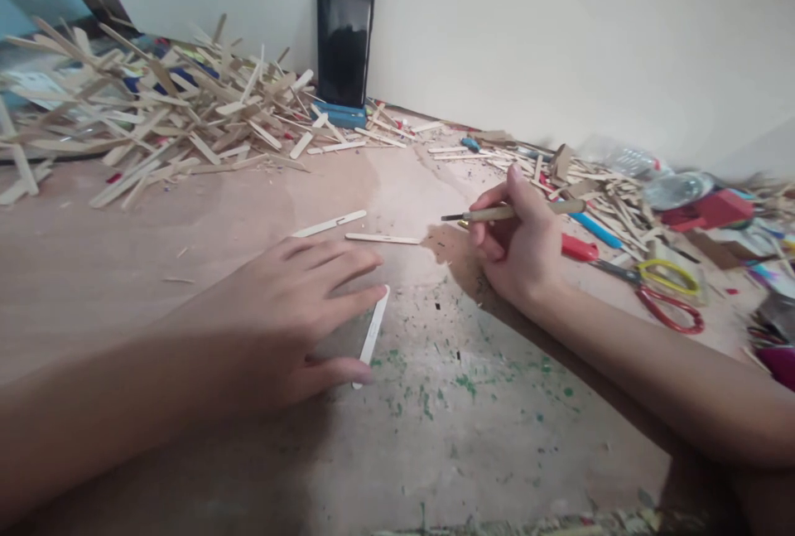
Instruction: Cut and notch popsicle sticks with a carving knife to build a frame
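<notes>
My left hand [323, 304] is spread low over the table, fingers apart. Its index fingertip and thumb lie at the two ends of a pale popsicle stick [373, 333], touching or just over it. A faint mark shows on that stick's middle. Beyond the fingers lie a second popsicle stick [332, 223] with a small notch and a third popsicle stick [382, 239] with a mark. My right hand [518, 242] is closed around a slim wooden-handled carving chisel [562, 206], its dark metal tip pointing left above the table.
A phone [344, 31] leans upright in a blue stand [341, 113] by the wall. Heaped popsicle sticks [186, 105] fill the back left. At right lie scissors [667, 296], a red-handled tool [579, 248], more sticks and plastic bottles [676, 188]. Green specks dot the tabletop [472, 437].
</notes>
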Motion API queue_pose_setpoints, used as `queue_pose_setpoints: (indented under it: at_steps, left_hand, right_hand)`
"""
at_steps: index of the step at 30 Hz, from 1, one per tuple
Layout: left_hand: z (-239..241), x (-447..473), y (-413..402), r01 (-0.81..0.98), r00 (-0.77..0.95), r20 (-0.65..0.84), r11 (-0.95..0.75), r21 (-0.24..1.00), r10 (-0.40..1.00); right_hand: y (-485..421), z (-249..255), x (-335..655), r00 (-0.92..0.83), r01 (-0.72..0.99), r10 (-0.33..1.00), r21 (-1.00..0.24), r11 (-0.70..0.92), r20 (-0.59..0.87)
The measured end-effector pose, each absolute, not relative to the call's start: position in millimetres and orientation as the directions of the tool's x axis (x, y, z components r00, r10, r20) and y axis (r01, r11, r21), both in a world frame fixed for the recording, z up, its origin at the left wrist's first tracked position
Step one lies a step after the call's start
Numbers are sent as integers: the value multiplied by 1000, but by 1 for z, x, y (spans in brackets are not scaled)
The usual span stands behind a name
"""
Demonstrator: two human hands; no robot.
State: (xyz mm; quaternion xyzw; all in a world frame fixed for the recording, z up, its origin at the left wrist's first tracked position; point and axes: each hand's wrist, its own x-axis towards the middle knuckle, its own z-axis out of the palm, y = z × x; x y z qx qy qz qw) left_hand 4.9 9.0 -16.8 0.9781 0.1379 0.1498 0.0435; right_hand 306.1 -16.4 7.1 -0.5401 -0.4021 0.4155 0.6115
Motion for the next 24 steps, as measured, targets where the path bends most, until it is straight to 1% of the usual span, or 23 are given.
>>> queue_pose_setpoints:
  at_steps: [3,6,8,10,11,13,14,16,19,24]
  left_hand:
    - [-17,5,9,265,916,282,-959,101,283]
    - [-17,4,11,268,916,287,-960,79,279]
    - [-20,2,12,238,916,312,-968,82,252]
    - [-29,0,13,212,906,349,-970,118,241]
    - [-36,-1,13,219,891,372,-964,152,261]
    - [-50,-2,13,305,842,386,-923,234,376]
    - [-56,-2,13,315,827,403,-917,244,392]
    - [-61,-1,12,284,822,444,-933,222,356]
    - [-47,2,10,279,856,397,-942,184,331]
    - [-17,8,11,266,899,342,-961,74,275]
  right_hand:
    - [-22,9,300,368,-62,928,-994,86,58]
    - [-28,11,293,379,-82,925,-994,68,33]
    - [-32,11,291,385,-97,923,-994,48,6]
    - [-34,10,289,390,-105,921,-994,32,-12]
    - [-34,10,289,389,-105,921,-994,27,-17]
    - [-36,9,289,371,-102,928,-995,17,-22]
    - [-36,9,288,353,-100,935,-995,14,-22]
    - [-39,10,287,304,-100,953,-995,16,-15]
    - [-48,14,285,183,-103,983,-994,30,11]
    - [-58,18,287,-94,-70,996,-998,4,11]
